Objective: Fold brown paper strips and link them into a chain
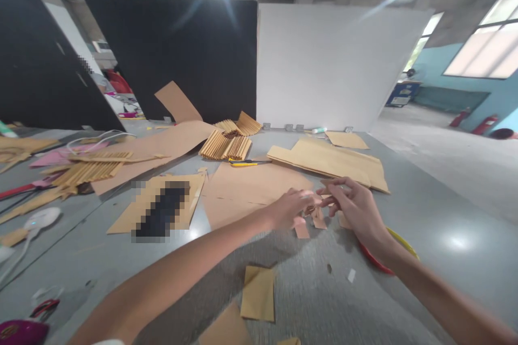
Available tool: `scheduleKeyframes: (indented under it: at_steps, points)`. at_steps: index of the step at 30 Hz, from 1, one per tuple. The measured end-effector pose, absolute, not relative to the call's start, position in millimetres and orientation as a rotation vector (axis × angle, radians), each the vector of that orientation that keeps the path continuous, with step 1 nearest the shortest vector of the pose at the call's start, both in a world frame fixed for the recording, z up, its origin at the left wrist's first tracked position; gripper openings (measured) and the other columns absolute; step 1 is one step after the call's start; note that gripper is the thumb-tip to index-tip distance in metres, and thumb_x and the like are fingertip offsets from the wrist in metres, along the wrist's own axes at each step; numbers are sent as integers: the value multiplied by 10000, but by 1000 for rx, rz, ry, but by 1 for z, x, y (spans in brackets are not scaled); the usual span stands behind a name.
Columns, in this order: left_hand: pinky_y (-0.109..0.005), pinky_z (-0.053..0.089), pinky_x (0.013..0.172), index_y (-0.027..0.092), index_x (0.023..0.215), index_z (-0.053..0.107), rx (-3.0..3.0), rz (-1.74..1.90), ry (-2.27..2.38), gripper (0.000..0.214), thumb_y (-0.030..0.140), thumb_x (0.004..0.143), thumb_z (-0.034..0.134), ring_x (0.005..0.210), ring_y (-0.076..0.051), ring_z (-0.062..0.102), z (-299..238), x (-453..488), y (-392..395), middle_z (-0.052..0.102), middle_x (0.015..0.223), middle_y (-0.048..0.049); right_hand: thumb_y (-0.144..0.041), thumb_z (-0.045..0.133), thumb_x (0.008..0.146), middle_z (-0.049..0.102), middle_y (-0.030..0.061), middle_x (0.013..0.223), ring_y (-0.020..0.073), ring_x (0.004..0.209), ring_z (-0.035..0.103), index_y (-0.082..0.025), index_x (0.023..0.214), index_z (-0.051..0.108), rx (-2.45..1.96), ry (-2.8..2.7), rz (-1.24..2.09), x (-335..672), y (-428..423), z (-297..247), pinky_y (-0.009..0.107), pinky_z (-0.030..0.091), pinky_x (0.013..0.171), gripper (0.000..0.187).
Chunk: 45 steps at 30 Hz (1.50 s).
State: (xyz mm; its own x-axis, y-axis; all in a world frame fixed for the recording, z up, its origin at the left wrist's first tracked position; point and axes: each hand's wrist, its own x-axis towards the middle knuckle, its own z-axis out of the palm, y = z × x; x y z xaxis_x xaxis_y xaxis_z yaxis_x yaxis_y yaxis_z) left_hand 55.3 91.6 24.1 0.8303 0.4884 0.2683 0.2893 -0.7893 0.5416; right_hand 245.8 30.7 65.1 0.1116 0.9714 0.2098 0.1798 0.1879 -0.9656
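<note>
My left hand (289, 209) and my right hand (358, 209) meet over the right middle of the grey table. The left fingers close on small folded pieces of brown paper (319, 218), which hang below the fingertips. Curled close by, the right fingers pinch a bit of the same paper; the exact grip is partly hidden. A small paper piece (301, 228) shows under the left fingers. Behind the hands lies a large curved sheet of brown paper (251, 186). Beneath my right wrist is a red and yellow ring (404, 242), partly covered by the arm.
A yellow utility knife (245, 162) lies by pleated paper stacks (224, 145). Flat paper bags (335, 164) are at the back right. A blurred dark object (162, 210) rests on paper at left. Upright black (182, 59) and white (324, 64) panels stand behind the table.
</note>
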Motion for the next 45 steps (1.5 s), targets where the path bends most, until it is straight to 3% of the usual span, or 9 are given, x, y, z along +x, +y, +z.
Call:
scheduleKeyframes:
  at_steps: [3, 7, 11, 18, 31, 36, 40, 43, 45]
  points:
    - [-480, 329, 1065, 198, 1323, 574, 2609, 445, 493, 505, 91, 836, 648, 1285, -370, 483, 24, 70, 104, 501, 1432, -162, -496, 674, 887, 677, 34, 738, 140, 523, 610, -174, 945, 595, -1233, -1342, 879, 250, 27, 59, 245, 490, 449, 336]
    - [-365, 406, 959, 179, 1108, 677, 2588, 410, 445, 275, 82, 860, 609, 1013, -258, 616, 27, 74, 105, 678, 1073, -87, -414, 649, 905, 573, -35, 614, 115, 479, 518, -168, 988, 631, -1257, -1385, 814, 254, 28, 57, 234, 446, 443, 260]
    - [-311, 437, 835, 162, 965, 677, 2531, 477, 507, 132, 110, 871, 599, 856, -221, 612, 33, 63, 94, 663, 855, -56, -455, 692, 869, 648, 0, 686, 118, 502, 533, -167, 996, 614, -1306, -1372, 849, 255, 29, 58, 235, 439, 438, 325]
    - [-294, 484, 797, 202, 1260, 585, 2315, 634, 636, 286, 335, 1017, 516, 899, -198, 635, 52, 19, 48, 686, 1055, -81, -445, 616, 935, 712, 40, 755, 130, 524, 569, -184, 1067, 666, -1308, -1633, 855, 247, 11, 75, 252, 458, 463, 297]
    - [-316, 480, 890, 239, 1190, 612, 2322, 841, 732, 268, 298, 938, 683, 961, -193, 638, 93, -11, 2, 695, 1069, -49, -316, 579, 983, 701, -12, 701, 127, 507, 599, -266, 1045, 710, -1199, -1932, 540, 233, -39, 106, 254, 498, 469, 153]
    - [-297, 496, 794, 231, 1075, 629, 2247, 797, 789, 208, 329, 910, 710, 856, -171, 625, 104, -12, -6, 687, 963, -21, -168, 623, 950, 800, 15, 936, 193, 704, 743, -333, 1349, 618, -993, -2100, -54, 251, -45, 96, 319, 605, 659, 432]
    - [-266, 492, 712, 233, 1076, 639, 2182, 755, 846, 244, 389, 901, 704, 871, -182, 637, 111, -11, -16, 690, 945, -24, -221, 586, 935, 658, 35, 1374, 304, 1157, 696, -330, 1506, 463, -590, -2408, 21, 264, -49, 94, 435, 616, 919, 594]
    - [-262, 486, 721, 236, 1039, 625, 2225, 778, 842, 204, 363, 902, 708, 872, -176, 639, 111, -11, -20, 690, 952, -16, -224, 630, 910, 740, 16, 1241, 276, 1025, 751, -364, 1401, 579, -666, -2332, 103, 253, -56, 98, 399, 649, 843, 513]
    - [-273, 482, 766, 240, 1030, 613, 2281, 795, 845, 184, 338, 907, 708, 891, -178, 634, 109, -10, -22, 687, 942, -7, -144, 641, 910, 799, 2, 918, 198, 710, 757, -343, 1211, 691, -939, -2050, 133, 239, -61, 100, 318, 653, 683, 364]
